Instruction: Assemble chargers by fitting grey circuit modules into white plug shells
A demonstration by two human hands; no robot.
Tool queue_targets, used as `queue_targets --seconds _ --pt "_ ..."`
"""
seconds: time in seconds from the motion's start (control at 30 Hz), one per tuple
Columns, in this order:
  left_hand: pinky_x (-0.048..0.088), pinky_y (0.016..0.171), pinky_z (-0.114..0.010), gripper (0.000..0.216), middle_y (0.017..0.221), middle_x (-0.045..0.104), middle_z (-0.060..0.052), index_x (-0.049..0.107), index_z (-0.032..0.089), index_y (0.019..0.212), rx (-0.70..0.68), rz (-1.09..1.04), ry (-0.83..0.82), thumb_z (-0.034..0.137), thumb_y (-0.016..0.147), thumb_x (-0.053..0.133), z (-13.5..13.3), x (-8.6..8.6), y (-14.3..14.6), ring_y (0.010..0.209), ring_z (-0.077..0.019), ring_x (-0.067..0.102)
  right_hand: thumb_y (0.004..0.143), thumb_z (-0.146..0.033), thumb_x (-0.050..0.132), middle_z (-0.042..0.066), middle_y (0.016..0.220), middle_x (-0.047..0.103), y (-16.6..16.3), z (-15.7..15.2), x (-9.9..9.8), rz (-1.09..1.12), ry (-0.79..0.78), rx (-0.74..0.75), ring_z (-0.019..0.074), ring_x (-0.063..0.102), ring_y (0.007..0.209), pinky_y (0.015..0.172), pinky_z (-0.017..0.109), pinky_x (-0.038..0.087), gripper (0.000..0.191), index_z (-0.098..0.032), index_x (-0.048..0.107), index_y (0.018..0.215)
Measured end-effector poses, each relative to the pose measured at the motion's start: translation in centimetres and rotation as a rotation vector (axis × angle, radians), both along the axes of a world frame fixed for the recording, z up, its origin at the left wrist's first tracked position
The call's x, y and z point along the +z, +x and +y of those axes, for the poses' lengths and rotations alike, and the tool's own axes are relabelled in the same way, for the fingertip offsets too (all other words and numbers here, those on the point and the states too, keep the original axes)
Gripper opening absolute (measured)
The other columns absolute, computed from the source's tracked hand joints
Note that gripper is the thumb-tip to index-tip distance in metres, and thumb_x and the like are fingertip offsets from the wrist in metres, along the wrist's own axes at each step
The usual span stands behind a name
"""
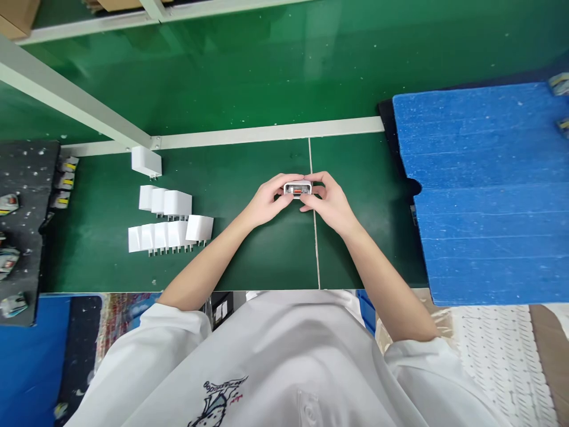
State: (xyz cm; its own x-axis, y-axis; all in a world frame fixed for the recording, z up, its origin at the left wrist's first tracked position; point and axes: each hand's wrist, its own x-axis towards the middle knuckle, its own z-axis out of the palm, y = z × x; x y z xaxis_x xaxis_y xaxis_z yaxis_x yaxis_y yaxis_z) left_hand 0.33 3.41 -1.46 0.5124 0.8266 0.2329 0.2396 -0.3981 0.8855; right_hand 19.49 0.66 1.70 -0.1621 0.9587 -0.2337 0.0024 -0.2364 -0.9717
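From here, the left hand (265, 201) and right hand (331, 204) grip one case (297, 190), not yet closed; white plugs (178, 203) sit grouped leftward.

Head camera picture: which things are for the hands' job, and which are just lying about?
For the job, it seems:
white plastic casing, between left hand and right hand
white, boxy, pronged plastic casings, at left
small grey-and-yellow parts, far left

Probably just lying about:
brown cardboard box, top left
white patterned sheet, lower right
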Motion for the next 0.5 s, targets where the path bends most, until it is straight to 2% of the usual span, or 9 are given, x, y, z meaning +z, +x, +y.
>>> queue_targets --seconds 0.13,0.2,0.33,0.5 --pt "0.058 0.088 -0.034 0.036 0.12 0.072 -0.01 0.065 0.02 0.125 0.048 0.036 -0.007 0.042 0.1 0.052 -0.3 0.3 0.2 0.105 -0.0216 0.069 0.067 -0.03 0.067 0.003 0.112 0.058 -0.4 -0.2 -0.2 -0.015 0.06 0.0 0.0186 0.062 0.099 0.061 0.027 0.065 0.034 -0.024 0.051 0.097" --pt "0.059 0.087 -0.034 0.033 0.118 0.073 -0.01 0.067 0.019 0.121 0.055 -0.021 -0.06 0.04 0.097 0.056 -0.4 0.3 0.3 0.105 -0.0218 0.07 0.065 -0.029 0.067 0.003 0.112 0.058 -0.5 -0.3 -0.4 -0.013 0.088 -0.017 0.0174 0.061 0.095 0.06 0.027 0.064 0.034 -0.024 0.05 0.095" --pt "0.06 0.088 -0.037 0.036 0.121 0.073 -0.011 0.071 0.02 0.119 0.056 -0.157 -0.182 0.042 0.091 0.067 -0.5 0.0 0.4 0.11 -0.0248 0.071 0.063 -0.028 0.068 0.003 0.112 0.059 -0.6 -0.1 -0.9 0.011 0.091 -0.043 0.0182 0.06 0.098 0.061 0.027 0.064 0.034 -0.024 0.049 0.092" --pt "0.059 0.094 -0.041 0.04 0.118 0.075 -0.011 0.073 0.021 0.12 0.108 -0.174 -0.204 0.047 0.09 0.069 -0.5 -0.4 0.8 0.11 -0.0261 0.071 0.065 -0.032 0.071 0.001 0.109 0.061 -0.4 0.1 -1.1 0.082 0.031 -0.016 0.0178 0.062 0.099 0.063 0.027 0.065 0.035 -0.024 0.048 0.089"
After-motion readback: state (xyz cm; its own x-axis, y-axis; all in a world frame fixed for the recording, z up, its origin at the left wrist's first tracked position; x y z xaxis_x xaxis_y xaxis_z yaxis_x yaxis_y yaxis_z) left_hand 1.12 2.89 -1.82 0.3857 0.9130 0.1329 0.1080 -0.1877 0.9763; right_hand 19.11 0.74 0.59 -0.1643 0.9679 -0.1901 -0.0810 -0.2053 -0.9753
